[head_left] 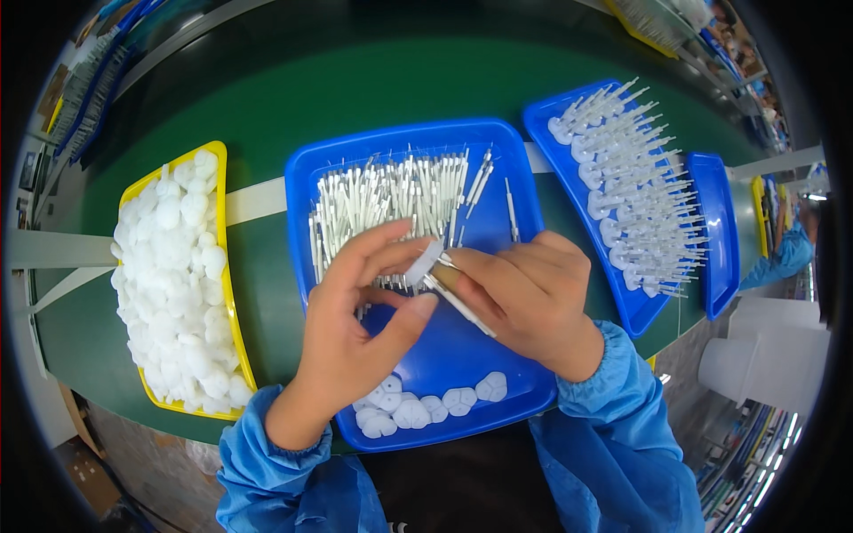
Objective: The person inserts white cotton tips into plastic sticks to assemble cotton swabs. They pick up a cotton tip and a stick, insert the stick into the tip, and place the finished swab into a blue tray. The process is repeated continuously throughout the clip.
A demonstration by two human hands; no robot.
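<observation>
Over the middle blue tray [471, 360], my left hand [355, 315] pinches a small white plastic disc [426, 262] between thumb and fingers, turned edge-on. My right hand [542, 298] grips slim white rods [462, 306] that slant down to the right; how many I cannot tell. The rods' upper ends are at the disc, but my fingers partly hide whether they touch. Many white rods with thin wire tips [391, 191] lie in rows in the tray's far half. Along its near edge rest several scalloped white discs [411, 414].
On the left a yellow tray [222, 191] is heaped with white rounded pieces [178, 275]. A blue tray [573, 222] at the right carries rows of discs with rods attached [631, 195]. Beside it lies another blue tray [718, 240]. Another person's blue sleeve [786, 259] shows at far right.
</observation>
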